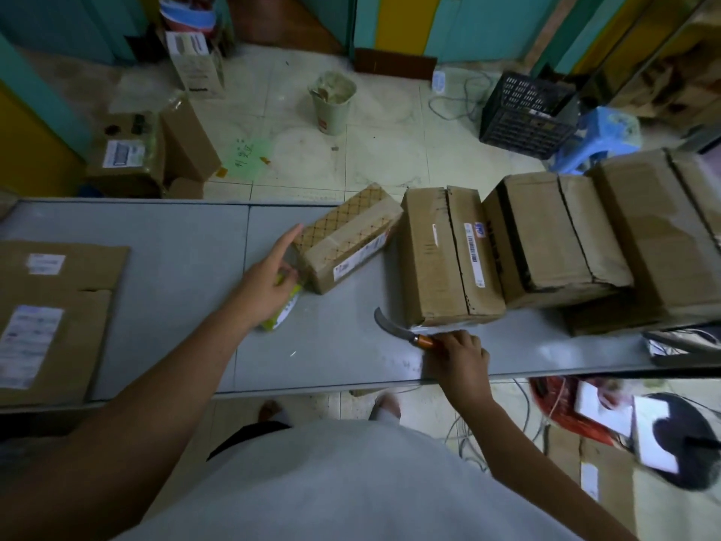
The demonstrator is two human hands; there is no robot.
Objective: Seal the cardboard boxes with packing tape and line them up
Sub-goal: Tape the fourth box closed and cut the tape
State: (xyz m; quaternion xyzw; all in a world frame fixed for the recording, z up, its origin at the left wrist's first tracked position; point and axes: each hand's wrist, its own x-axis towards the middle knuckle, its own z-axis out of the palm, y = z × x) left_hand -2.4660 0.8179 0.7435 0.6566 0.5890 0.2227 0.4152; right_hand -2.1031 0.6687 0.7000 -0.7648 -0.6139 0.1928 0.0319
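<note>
On the grey metal desk [175,244], a small lattice-patterned cardboard box [345,236] lies at an angle just left of a row of three larger plain brown cardboard boxes [546,244] standing side by side. The left hand [269,283] is closed around a yellow-green roll of packing tape [281,310], index finger stretched out and touching the patterned box. The right hand [462,355] is gripped on the orange handle of a curved-blade knife [405,331], resting on the desk in front of the nearest plain box.
</note>
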